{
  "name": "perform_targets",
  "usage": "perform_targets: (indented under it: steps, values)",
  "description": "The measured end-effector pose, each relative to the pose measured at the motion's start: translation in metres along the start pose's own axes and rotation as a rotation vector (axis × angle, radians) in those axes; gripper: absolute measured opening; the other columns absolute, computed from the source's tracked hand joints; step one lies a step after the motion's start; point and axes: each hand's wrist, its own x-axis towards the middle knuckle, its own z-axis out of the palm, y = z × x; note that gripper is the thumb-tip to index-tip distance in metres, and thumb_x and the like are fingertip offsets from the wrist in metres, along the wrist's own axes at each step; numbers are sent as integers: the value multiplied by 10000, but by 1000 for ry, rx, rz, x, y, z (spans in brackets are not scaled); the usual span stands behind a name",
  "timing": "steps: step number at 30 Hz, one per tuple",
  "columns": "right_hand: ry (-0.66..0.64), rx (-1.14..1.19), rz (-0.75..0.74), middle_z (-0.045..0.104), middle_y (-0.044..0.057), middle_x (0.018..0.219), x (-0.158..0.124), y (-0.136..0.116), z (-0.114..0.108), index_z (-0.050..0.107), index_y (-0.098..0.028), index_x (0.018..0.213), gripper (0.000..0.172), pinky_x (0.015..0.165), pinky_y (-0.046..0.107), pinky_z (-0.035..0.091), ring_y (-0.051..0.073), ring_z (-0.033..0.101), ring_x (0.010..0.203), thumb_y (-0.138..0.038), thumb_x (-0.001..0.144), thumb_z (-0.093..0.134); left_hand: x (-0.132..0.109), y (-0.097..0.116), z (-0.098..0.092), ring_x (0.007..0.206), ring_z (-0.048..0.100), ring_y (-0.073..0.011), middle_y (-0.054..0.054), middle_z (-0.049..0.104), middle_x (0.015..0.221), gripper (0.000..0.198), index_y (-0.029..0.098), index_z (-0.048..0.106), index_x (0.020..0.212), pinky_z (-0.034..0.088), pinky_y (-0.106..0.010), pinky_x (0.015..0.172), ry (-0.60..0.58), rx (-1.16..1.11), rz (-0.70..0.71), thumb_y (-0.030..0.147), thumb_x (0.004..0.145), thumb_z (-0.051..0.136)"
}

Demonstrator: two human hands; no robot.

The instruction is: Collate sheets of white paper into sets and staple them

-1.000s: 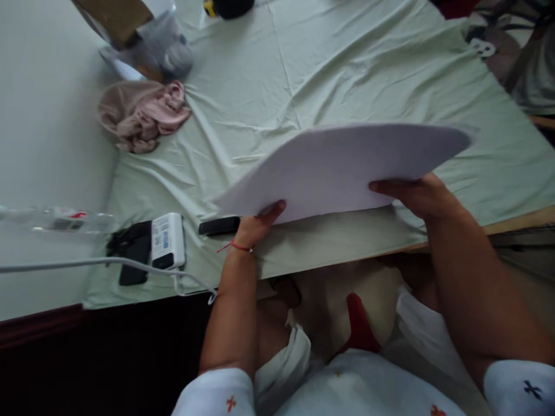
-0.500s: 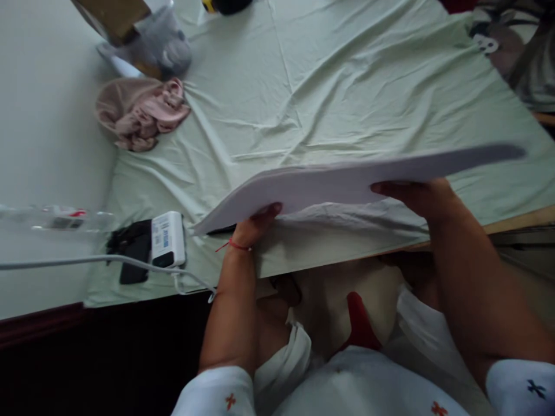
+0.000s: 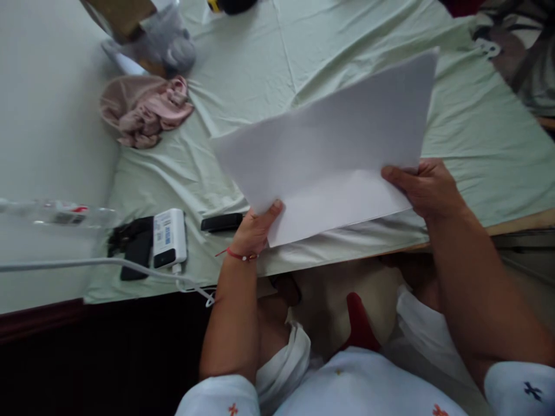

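Observation:
Both hands hold white paper [image 3: 333,150], its plain face turned up toward me above the cloth-covered table. At the paper's near left corner my left hand [image 3: 255,228] is closed, thumb on top and fingers hidden beneath. My right hand [image 3: 429,184] pinches the right edge the same way, thumb flat on the face. Whether this is one sheet or a thin stack, I cannot tell. Just left of my left hand lies a narrow black object [image 3: 222,222] that looks like a stapler, partly hidden by that hand.
A white power bank [image 3: 170,237] with a cable [image 3: 87,264] lies at the left beside a black phone-like object [image 3: 137,254]. Near the wall are a clear plastic bottle [image 3: 73,214], crumpled pink cloth [image 3: 147,112] and a grey plastic bag [image 3: 169,49]. Green cloth [image 3: 485,156] covers the table.
The paper has tilted from nearly edge-on and bowed to showing its broad face, its right end swinging inward. More of the black object beside my left hand shows.

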Motion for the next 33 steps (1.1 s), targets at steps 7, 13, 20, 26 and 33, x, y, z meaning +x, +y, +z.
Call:
perform_targets:
  steps: [7, 13, 20, 26, 33]
  values:
    - [95, 155, -112, 820, 5, 975, -1, -9, 9, 822, -244, 855, 212, 944, 309, 603, 170, 749, 912, -279, 712, 975, -13, 18, 3, 955, 785, -278, -95, 808, 1126, 584, 249, 768, 1118, 687, -382, 707, -247, -150, -121, 548, 673, 997]
    - [94, 94, -111, 821, 19, 958, 0, -7, 7, 804, -248, 806, 223, 945, 357, 609, 199, 742, 909, -337, 702, 980, -19, 24, 3, 533, 597, -112, -24, 678, 703, 500, 177, 726, 825, 289, -184, 384, -325, -26, -240, 521, 624, 1029]
    - [71, 112, -46, 816, 18, 893, 0, -7, 6, 828, -229, 751, 184, 756, 287, 590, 142, 677, 755, -290, 680, 987, -20, 26, 1, 450, 407, -58, 18, 512, 483, 500, 172, 597, 562, 228, -193, 399, -376, 112, -182, 473, 672, 981]
    - [-2, 116, 11, 805, 18, 844, 0, -4, 2, 816, -214, 730, 232, 704, 252, 582, 127, 674, 714, -310, 671, 1019, -20, 31, -2, 424, 424, -63, 6, 555, 494, 420, 168, 647, 618, 206, -193, 367, -297, 54, -183, 404, 610, 994]
    - [-207, -144, 53, 641, -1, 553, 5, -3, -4, 699, -208, 578, 530, 461, 216, 472, 93, 534, 492, -647, 683, 978, -18, 32, -4, 433, 424, -42, 41, 520, 521, 452, 170, 617, 641, 234, -168, 357, -183, -7, -128, 378, 581, 1014]
